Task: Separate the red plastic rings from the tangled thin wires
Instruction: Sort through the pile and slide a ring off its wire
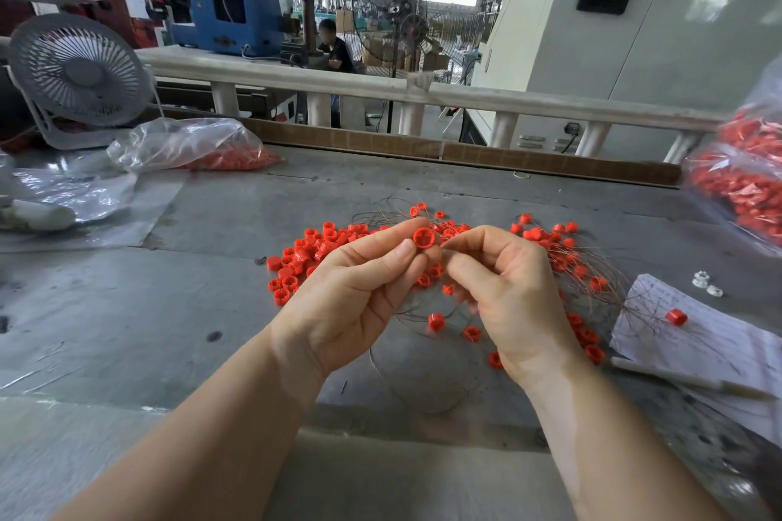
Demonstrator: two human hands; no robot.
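A worker's left hand (359, 288) pinches 1 red plastic ring (423, 237) between thumb and forefinger, while the right hand (503, 292) pinches a thin wire (448, 247) just beside it, at the centre of a grey table (211, 309). A pile of freed rings (304, 258) lies at 10 o'clock from the hands. The tangled wires (592, 271), more rings caught among them, spread toward 3 o'clock, reaching a sheet of paper (698, 334) where 1 ring (676, 317) rests. Bags of red parts (740, 182) sit at 2 o'clock. The risks appear plain: a sharp pull could drag the whole tangle and scatter loose rings, tighten a snag, or let the ring slip from the fingertips back among the wires.
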